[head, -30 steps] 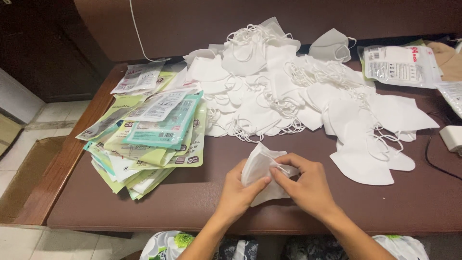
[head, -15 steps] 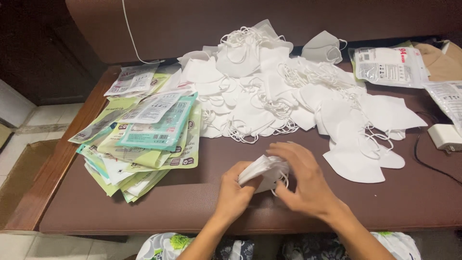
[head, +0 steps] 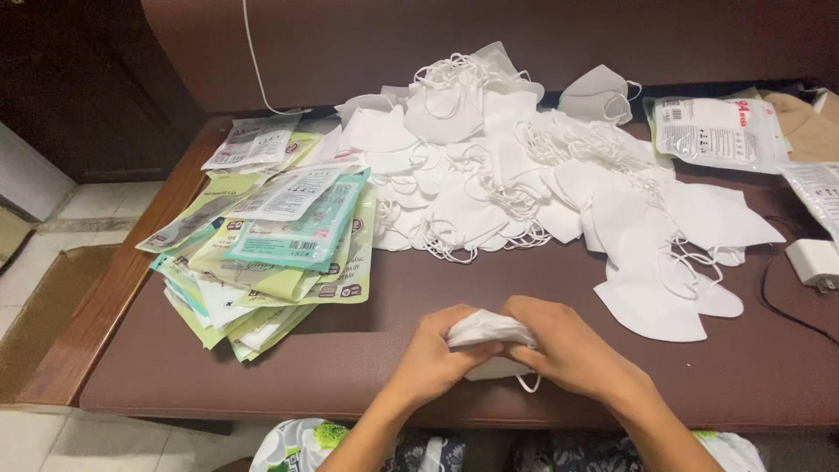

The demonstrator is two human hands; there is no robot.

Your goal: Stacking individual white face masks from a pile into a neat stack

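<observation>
Both hands meet at the near edge of the table (head: 367, 367): left hand (head: 434, 357) and right hand (head: 568, 350) are each closed on a folded white mask (head: 482, 336), pinched between them just above the tabletop, its ear loop hanging below. Beyond them spreads a heap of white masks (head: 524, 183). To the left lies a pile of flat green and white packets (head: 271, 236). A sealed packet (head: 717, 131) and a white charger (head: 813, 262) sit far right
</observation>
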